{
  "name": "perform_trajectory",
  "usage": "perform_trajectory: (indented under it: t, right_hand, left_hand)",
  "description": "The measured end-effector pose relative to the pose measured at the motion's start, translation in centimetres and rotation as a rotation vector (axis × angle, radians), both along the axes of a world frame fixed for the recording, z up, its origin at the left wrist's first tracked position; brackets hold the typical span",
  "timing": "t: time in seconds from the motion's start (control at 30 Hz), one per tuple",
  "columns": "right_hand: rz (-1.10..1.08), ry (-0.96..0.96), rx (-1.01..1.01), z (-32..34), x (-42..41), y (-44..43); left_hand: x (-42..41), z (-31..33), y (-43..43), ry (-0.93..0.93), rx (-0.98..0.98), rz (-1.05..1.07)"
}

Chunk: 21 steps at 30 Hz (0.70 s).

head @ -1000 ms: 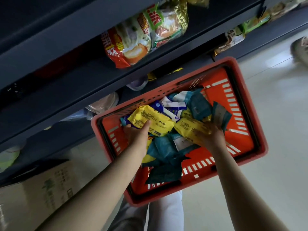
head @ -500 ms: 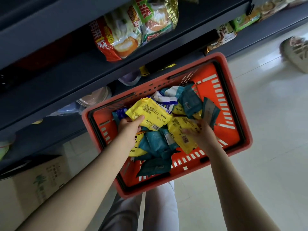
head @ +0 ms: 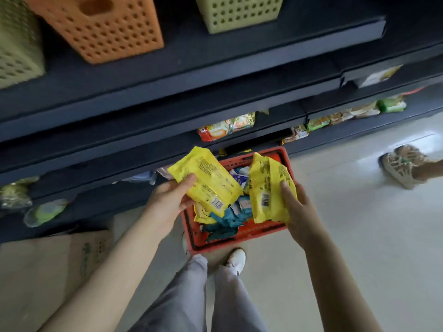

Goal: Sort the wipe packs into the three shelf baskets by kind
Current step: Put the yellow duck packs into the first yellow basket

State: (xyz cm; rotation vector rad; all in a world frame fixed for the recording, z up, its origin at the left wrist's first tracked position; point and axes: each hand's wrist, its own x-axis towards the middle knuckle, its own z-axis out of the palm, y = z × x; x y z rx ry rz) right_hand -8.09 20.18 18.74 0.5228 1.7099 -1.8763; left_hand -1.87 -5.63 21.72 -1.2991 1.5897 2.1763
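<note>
Holding a flat yellow plastic wipe pack (head: 206, 180) in my left hand (head: 167, 200), thumb on top, fingers curled beneath, up above the red plastic floor basket (head: 194, 238). My right hand (head: 299, 212) grips a second yellow wipe pack (head: 266, 188), fingers wrapped over its barcode face, just beside the first but not touching it. Down in the red basket lie teal wipe packs (head: 225, 219) and white-and-blue wipe packs (head: 239, 177). On the dark shelf (head: 215, 63) stand three perforated baskets: a pale green left basket (head: 16, 44), an orange middle basket (head: 107, 27), a pale green right basket (head: 239, 13).
</note>
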Motion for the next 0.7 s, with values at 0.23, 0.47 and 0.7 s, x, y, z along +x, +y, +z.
perform_trajectory:
  t: [0.23, 0.47, 0.7]
  right_hand:
    - [0.222, 0.235, -0.117, 13.2, 0.2, -6.8]
    - [0.325, 0.274, -0.298, 20.9, 0.9, -16.3]
    - [0.512, 0.455, -0.207, 24.2, 4.6, -29.6]
  left_hand:
    - [4.7, 13.9, -3.6, 0.225, -0.041, 0.137]
    - [8.4, 20.0, -11.3, 0.215, -0.261, 0.169]
    - [12.4, 23.8, -21.4, 0.345, -0.307, 0.073]
